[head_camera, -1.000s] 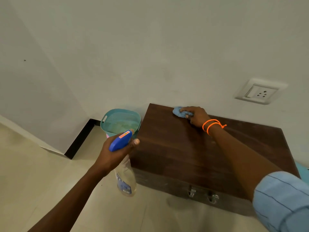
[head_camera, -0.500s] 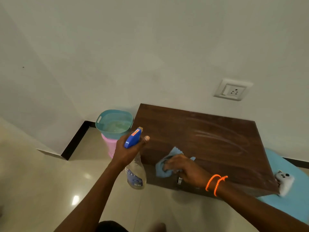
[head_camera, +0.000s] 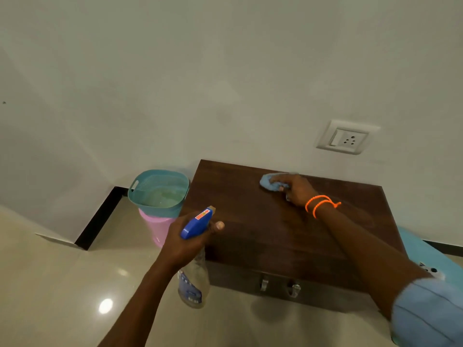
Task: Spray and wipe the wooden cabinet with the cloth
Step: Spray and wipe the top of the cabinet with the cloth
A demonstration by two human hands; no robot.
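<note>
1. A pale wall fills the far half of the view, above a glossy cream floor [head_camera: 62, 284]; a black skirting strip [head_camera: 100, 219] runs along the wall's foot at the left.
2. A dark wooden cabinet [head_camera: 275, 234] stands against the wall, its long axis running left to right, with two metal handles [head_camera: 278, 286] on its near front face.
3. A white wall socket [head_camera: 347, 137] sits above the cabinet's far right corner.
4. Just left of the cabinet, a teal perforated basket [head_camera: 140, 196] rests on top of a pink tub [head_camera: 155, 229].
5. At the right edge lies a light blue surface [head_camera: 426, 251] with a small white object [head_camera: 431, 270] on it, too blurred to name.
6. The right hand [head_camera: 298, 190], with orange cords [head_camera: 319, 204] at the wrist and a light blue sleeve [head_camera: 426, 314] on the arm, presses a bunched blue cloth [head_camera: 269, 182] onto the cabinet's top near its far edge, fingers curled over it.
7. The left hand [head_camera: 185, 239] grips the neck of a clear spray bottle [head_camera: 193, 284] at the cabinet's near left corner, thumb across the front.
8. The bottle hangs roughly upright; its blue trigger head [head_camera: 196, 224] points far and right, toward the cabinet top.
9. An orange sticker on the head and a blue label on the body are too blurred to read.
10. The right forearm crosses over the cabinet's right half, hiding part of its top.
</note>
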